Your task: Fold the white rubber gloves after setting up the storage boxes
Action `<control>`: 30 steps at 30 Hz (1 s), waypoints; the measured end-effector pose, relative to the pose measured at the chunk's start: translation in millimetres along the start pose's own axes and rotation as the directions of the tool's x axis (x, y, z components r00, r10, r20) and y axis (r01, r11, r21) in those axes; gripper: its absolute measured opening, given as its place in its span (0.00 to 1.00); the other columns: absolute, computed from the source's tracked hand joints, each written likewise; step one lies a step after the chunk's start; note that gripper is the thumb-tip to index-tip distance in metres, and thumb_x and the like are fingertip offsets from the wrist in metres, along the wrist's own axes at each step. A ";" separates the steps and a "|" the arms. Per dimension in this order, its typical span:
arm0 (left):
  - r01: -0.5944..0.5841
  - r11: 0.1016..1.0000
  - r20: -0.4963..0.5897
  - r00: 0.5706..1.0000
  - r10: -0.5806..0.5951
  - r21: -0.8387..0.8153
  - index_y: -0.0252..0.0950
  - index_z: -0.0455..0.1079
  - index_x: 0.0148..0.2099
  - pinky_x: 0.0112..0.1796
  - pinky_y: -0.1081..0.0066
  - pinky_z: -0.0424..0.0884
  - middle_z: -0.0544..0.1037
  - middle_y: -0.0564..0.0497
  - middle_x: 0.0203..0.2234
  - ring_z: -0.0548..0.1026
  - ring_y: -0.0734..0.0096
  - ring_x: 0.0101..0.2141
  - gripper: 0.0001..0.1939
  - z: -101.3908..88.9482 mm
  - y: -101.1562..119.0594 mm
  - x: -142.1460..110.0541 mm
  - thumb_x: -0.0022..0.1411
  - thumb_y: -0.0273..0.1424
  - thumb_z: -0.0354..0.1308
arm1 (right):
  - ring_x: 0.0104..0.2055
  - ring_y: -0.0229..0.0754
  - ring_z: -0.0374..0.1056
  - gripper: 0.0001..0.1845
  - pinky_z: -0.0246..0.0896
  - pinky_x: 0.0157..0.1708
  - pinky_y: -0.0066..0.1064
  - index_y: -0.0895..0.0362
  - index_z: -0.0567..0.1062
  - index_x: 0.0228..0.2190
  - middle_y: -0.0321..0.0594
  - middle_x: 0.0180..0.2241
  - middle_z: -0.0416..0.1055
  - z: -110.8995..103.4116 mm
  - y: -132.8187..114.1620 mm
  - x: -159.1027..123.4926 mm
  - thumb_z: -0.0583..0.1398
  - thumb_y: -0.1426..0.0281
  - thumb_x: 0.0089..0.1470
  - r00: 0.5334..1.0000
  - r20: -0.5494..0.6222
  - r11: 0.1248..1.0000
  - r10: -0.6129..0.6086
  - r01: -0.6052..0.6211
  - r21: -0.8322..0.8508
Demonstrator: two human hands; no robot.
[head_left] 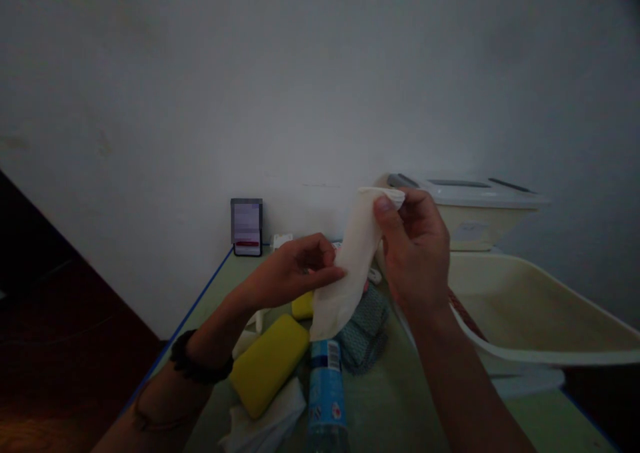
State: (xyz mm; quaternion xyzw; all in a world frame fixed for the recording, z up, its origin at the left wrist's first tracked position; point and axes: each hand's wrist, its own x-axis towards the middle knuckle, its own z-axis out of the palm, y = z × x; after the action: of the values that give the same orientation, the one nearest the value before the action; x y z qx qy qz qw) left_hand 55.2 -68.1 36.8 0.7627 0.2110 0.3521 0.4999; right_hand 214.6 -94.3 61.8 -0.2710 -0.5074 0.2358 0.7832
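The right hand (pixel 416 253) pinches a white cloth (pixel 350 260) by its top; the left hand (pixel 295 270) touches its side, grip unclear. At six o'clock below, a blue bottle's (pixel 326 393) label shows a barcode, lettering illegible.

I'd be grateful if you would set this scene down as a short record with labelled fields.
right hand: grips the top of a pale sock-like item with fingers
left hand: thumb at the item's side
below the hands: yellow sponge, blue-labelled bottle, grey-green cloth
far left of table: upright phone
right side: open tub, lidded container behind
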 end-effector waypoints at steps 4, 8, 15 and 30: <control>0.003 0.977 -0.009 1.000 -0.005 -0.214 0.39 0.57 0.42 0.28 0.78 0.65 0.70 0.59 0.28 0.70 0.80 0.27 0.17 0.5 -1.6 0.3 0.56 0.28 0.63 | 0.24 0.29 0.65 0.07 0.64 0.24 0.19 0.54 0.71 0.29 0.29 0.24 0.69 -1.7 -0.2 0.9 0.65 0.68 0.50 1.000 -0.005 0.999 0.026 -0.026 0.048; 0.067 0.969 0.058 0.997 -0.055 -0.237 0.39 0.56 0.46 0.33 0.72 0.70 0.77 0.55 0.32 0.75 0.72 0.32 0.27 8.2 -2.8 2.1 0.49 0.26 0.68 | 0.25 0.30 0.67 0.07 0.66 0.24 0.19 0.53 0.71 0.29 0.29 0.25 0.72 0.4 -0.6 -0.5 0.66 0.68 0.49 0.996 0.016 0.992 0.082 -0.084 0.099; 0.109 0.990 0.071 0.992 -0.102 -0.093 0.33 0.72 0.38 0.32 0.73 0.69 0.76 0.53 0.30 0.73 0.73 0.30 0.14 13.7 -3.7 3.6 0.50 0.33 0.68 | 0.26 0.31 0.70 0.07 0.68 0.26 0.20 0.53 0.72 0.28 0.29 0.26 0.75 -4.6 -0.1 2.0 0.66 0.69 0.48 0.994 0.043 0.992 0.100 -0.103 0.068; 0.223 0.975 -0.018 0.975 -0.223 -0.018 0.33 0.72 0.38 0.29 0.73 0.70 0.78 0.52 0.29 0.75 0.69 0.29 0.18 22.5 -10.1 2.8 0.46 0.36 0.70 | 0.24 0.32 0.69 0.10 0.68 0.26 0.22 0.54 0.69 0.27 0.27 0.19 0.67 -5.2 -10.4 4.4 0.66 0.68 0.48 0.999 0.021 0.999 0.046 -0.046 0.006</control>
State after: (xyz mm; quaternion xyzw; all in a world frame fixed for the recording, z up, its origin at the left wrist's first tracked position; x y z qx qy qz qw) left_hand 74.1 -75.9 22.8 0.7267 0.2974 0.3030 0.5400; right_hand 222.1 -100.2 69.8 -0.2776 -0.5083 0.2582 0.7732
